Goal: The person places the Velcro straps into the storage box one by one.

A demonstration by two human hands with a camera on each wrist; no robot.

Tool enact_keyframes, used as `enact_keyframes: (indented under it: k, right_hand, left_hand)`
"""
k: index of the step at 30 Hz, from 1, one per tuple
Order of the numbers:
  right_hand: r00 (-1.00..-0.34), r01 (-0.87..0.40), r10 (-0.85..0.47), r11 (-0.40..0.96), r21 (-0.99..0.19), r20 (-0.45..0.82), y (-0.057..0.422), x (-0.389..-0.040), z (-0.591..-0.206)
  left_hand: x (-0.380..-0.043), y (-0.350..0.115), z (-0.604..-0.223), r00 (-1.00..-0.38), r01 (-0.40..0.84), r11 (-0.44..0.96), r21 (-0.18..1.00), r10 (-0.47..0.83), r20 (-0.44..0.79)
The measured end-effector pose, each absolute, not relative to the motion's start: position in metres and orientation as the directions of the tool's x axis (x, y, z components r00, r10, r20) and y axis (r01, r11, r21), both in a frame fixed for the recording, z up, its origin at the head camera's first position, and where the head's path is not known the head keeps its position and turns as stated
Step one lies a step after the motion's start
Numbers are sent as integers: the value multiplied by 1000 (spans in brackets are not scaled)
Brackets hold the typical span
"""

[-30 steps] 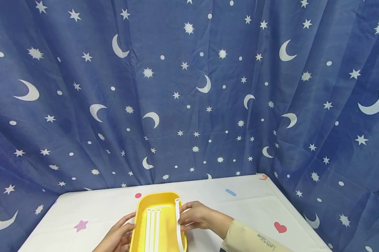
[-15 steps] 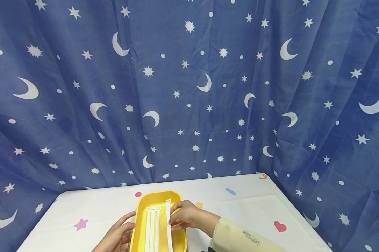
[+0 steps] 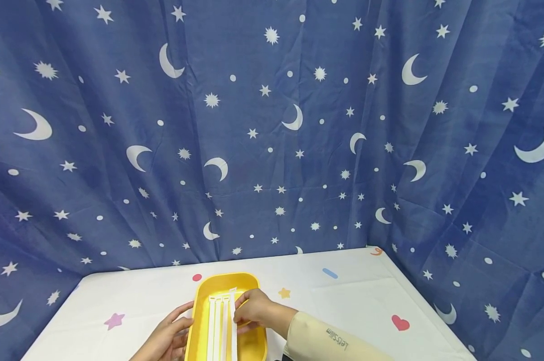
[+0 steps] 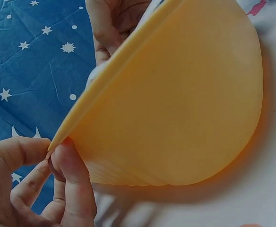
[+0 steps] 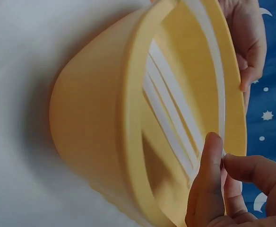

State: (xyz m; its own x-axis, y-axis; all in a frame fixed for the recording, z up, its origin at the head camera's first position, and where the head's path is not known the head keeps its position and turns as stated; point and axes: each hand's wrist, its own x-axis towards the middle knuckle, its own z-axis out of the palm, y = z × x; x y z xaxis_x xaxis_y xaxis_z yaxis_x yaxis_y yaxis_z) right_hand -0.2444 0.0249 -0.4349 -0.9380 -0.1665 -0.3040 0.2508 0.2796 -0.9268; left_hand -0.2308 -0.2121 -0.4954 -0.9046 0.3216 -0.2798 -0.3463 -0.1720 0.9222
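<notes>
A yellow tray (image 3: pixel 229 275) with rounded corners stands on the table. My left hand (image 3: pixel 165 335) pinches its left rim; in the left wrist view the thumb and fingertips (image 4: pixel 68 163) meet at the edge of the tray (image 4: pixel 176 94). My right hand (image 3: pixel 259 312) reaches over the right rim and pinches a white strap (image 3: pixel 234 333) with a slotted end. That strap (image 5: pixel 215 61) hangs curved above the tray floor in the right wrist view. Three similar white straps (image 3: pixel 211 323) lie side by side inside the tray. Their near ends are out of the head view.
The white tablecloth (image 3: pixel 335 311) bears coloured prints, among them a heart (image 3: pixel 400 323) and a star (image 3: pixel 114 321). A blue curtain (image 3: pixel 254 160) with moons and stars hangs behind the table and along its right side.
My right hand has moved left with the held strap, from the tray's right rim to beside the three lying straps. The left hand stays at the left rim.
</notes>
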Motion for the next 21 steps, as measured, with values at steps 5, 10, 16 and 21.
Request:
enact_keyframes:
  k: [5, 10, 16, 21]
  right_hand:
    - [-943, 248, -139, 306, -919, -301, 18, -247, -439]
    - [-955, 216, -122, 346, -913, -272, 13, -248, -440]
    - [-958, 211, -103, 372, -904, -266, 9, -247, -444]
    - [-964, 192, -91, 407, -893, -249, 7, -246, -451]
  left_hand:
    - [-231, -213, -496, -904, -343, -169, 924, 325, -276]
    - [-231, -213, -497, -909, -338, -171, 925, 313, -274]
    - [-231, -212, -497, -905, -353, -184, 917, 316, -285]
    - [-229, -211, -497, -905, -351, -187, 918, 320, -281]
